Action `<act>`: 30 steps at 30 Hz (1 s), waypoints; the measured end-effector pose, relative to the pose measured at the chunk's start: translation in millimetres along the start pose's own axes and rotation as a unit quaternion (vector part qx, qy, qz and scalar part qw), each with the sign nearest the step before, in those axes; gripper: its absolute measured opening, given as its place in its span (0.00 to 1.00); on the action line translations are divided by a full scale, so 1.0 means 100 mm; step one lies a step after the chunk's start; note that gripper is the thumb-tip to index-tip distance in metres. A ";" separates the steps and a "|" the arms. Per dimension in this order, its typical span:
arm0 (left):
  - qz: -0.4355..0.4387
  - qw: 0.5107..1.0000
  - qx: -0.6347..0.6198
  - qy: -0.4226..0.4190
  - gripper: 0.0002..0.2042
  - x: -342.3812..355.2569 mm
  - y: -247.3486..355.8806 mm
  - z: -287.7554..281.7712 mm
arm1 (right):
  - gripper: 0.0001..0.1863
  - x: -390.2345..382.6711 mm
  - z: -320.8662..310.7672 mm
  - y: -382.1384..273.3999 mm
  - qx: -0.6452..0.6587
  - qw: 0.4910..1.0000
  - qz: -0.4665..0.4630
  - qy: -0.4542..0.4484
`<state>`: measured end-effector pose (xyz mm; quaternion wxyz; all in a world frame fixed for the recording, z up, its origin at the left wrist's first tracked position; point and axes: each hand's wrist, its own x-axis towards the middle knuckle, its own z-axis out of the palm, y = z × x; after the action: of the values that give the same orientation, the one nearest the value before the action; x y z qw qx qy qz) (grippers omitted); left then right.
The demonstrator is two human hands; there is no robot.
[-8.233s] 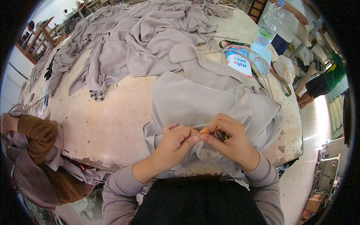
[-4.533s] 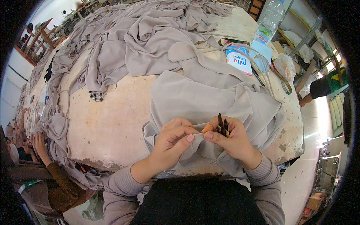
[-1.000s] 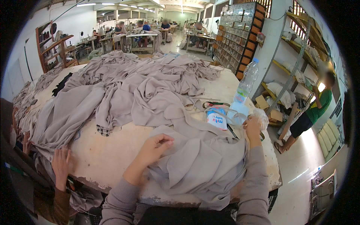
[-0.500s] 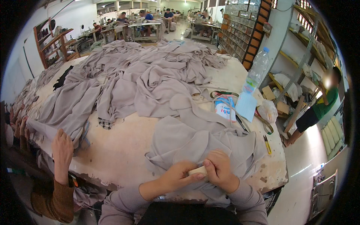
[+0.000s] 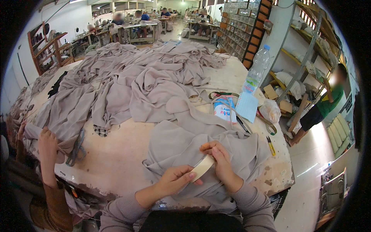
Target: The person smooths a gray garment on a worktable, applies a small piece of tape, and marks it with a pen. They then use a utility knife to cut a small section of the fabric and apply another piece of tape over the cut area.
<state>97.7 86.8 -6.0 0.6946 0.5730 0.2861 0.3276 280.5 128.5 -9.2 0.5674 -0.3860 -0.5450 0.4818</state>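
Note:
Low over the near edge of the table, a roll of cream masking tape [image 5: 203,169] is tilted between my hands. My left hand [image 5: 174,181] grips its lower end, with the thumb on the near side. My right hand [image 5: 220,158] is closed at its upper end, and one fingertip there looks orange. Whether that hand pinches a loose tape end cannot be made out. Under both hands lies a loose heap of thin grey-mauve fabric [image 5: 181,135], creased and spread toward the front edge.
More grey fabric [image 5: 116,73] is piled across the far table. Right of my fabric are a wipes pack [image 5: 225,109], blue paper [image 5: 246,106], a plastic bottle [image 5: 256,69] and a yellow cutter [image 5: 271,147]. At left, a co-worker's hand [image 5: 47,143] holds cloth. A person in green stands right.
The tape roll has turned upward and shows more of its band, and my right hand has shifted to its upper end. The co-worker's hand moved left. The whole view shifted slightly.

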 end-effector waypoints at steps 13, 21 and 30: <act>0.074 0.995 -0.017 -0.072 0.14 0.09 -0.20 -0.05 | 0.13 -0.07 -0.06 -0.25 -0.365 0.851 -0.315 -0.208; 0.056 0.996 0.062 -0.029 0.13 0.05 -0.14 0.05 | 0.10 -0.09 -0.05 -0.31 -0.399 0.828 -0.330 -0.216; 0.055 0.997 0.054 -0.002 0.13 0.03 -0.14 0.05 | 0.10 -0.10 -0.04 -0.26 -0.379 0.839 -0.334 -0.200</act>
<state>105.0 84.1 -18.9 0.6444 0.6251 0.2699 0.3481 288.6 113.1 12.7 0.3819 -0.2611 -0.8824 0.0852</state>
